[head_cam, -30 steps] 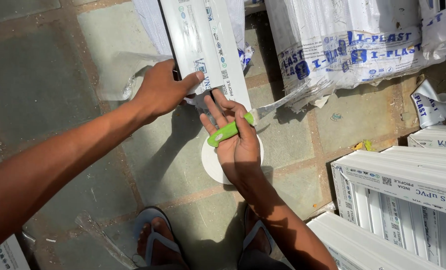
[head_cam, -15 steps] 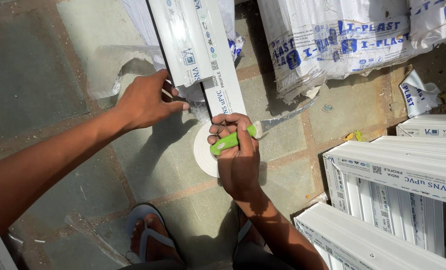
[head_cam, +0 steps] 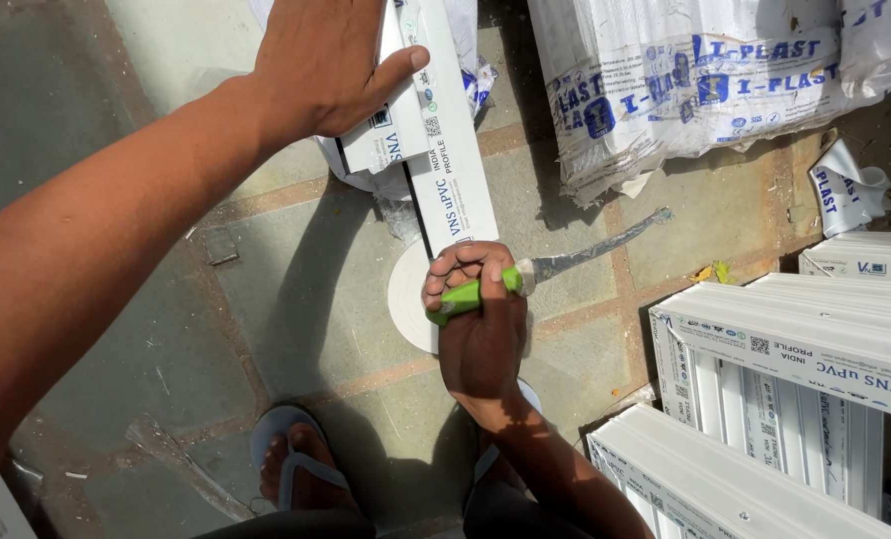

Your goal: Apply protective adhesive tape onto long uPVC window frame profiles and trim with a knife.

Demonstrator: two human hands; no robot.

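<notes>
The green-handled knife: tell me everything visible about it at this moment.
The knife has a bright green handle, a white collar and a long, slim grey blade that looks like dull metal. It lies nearly level above the paved floor, blade pointing up and right toward the wrapped bundle. The right hand is fisted around the handle; nothing visibly touches the blade.

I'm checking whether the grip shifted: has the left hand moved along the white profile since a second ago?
Yes. The left hand has slid up the white profile, away from the white disc on the floor and from the right hand holding the green-handled knife.
</notes>
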